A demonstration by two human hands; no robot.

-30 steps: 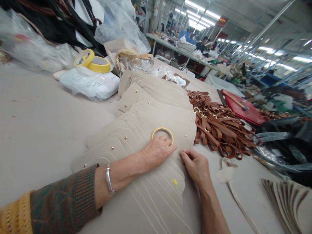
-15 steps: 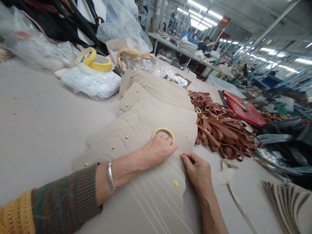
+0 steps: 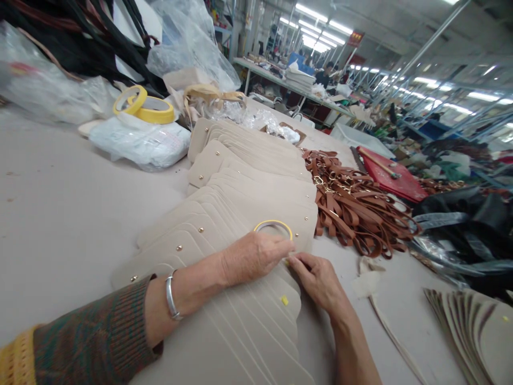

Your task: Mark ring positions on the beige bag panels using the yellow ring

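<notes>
My left hand (image 3: 256, 258) is closed on a thin roll of yellow tape (image 3: 272, 222), whose ring stands out beyond the fingers. Close beside it, my right hand (image 3: 320, 280) pinches at the edge of a beige panel, with a speck of yellow tape (image 3: 287, 262) at its fingertips. The fingertips of both hands nearly meet. Beneath them fan out several overlapping beige panels (image 3: 240, 331) with small metal studs. A separate yellow tape piece (image 3: 284, 300) sticks to a panel below the hands.
Brown straps (image 3: 352, 208) with gold clasps lie heaped at the right. Two yellow tape rolls (image 3: 156, 111) rest on a plastic-wrapped packet (image 3: 140, 141) at the back left. A red item (image 3: 393, 174) with a stick on it, black bags (image 3: 473, 230) and a beige stack (image 3: 476, 331) are farther right.
My left hand and the tape roll have turned slightly and come closer to my right hand. The right fingertips have moved a little left, and their yellow tape piece is now mostly hidden.
</notes>
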